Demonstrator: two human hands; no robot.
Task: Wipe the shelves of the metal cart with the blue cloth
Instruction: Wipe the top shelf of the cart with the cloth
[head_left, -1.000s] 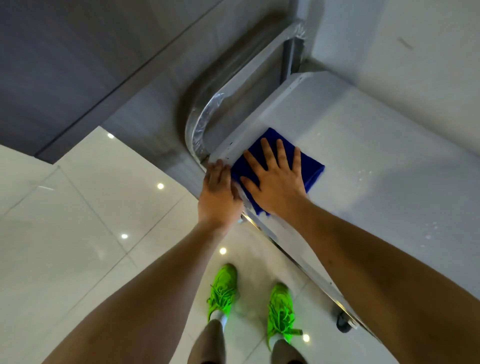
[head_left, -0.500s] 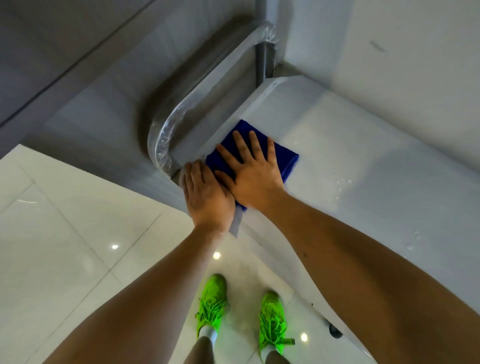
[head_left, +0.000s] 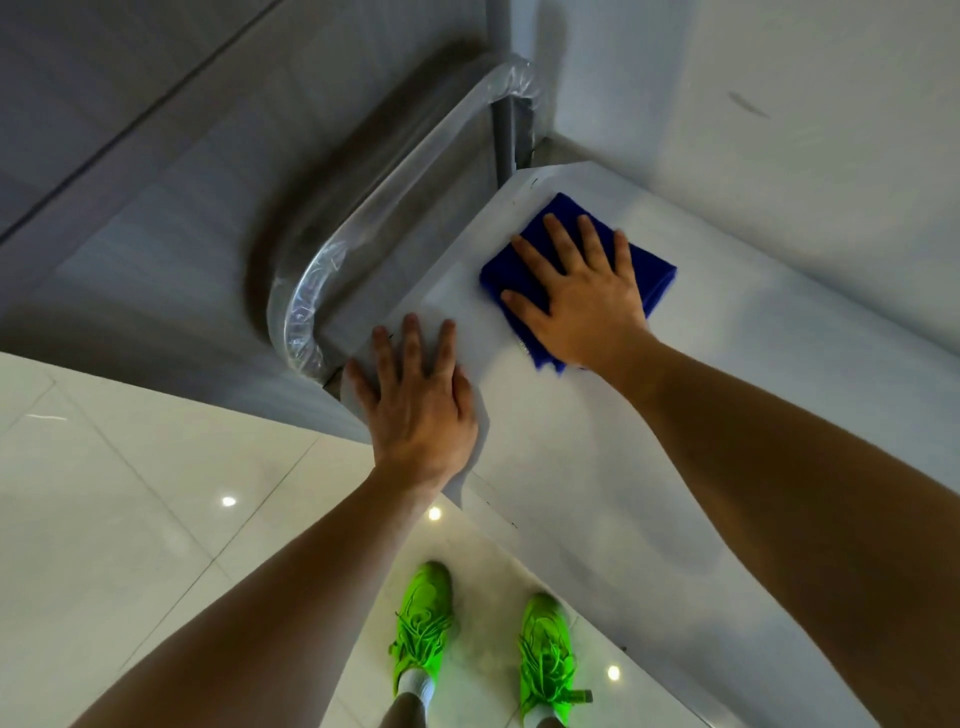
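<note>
Right hand (head_left: 582, 301) flat on the blue cloth (head_left: 566, 249), fingers spread and straight, palm pressing it down onto the top shelf (head_left: 727, 364) of the metal cart, close to the far corner by the upright post (head_left: 506, 140). Nothing is pinched here, and that's the risk: with only an open palm on it, the folded cloth could bunch up or slide out from under the hand on a hard stroke, and its near edge already pokes out below the wrist. Left hand (head_left: 415, 400) is open too, fingers straight, resting on the near corner of the shelf just beside the wrapped handle (head_left: 311, 306), bracing. Ease off that brace and the cart may roll away under the push, I'd say, on what looks like a glossy tiled floor (head_left: 130, 519). Both forearms reach forward and down, green shoes (head_left: 423, 623) planted close below the shelf edge.
</note>
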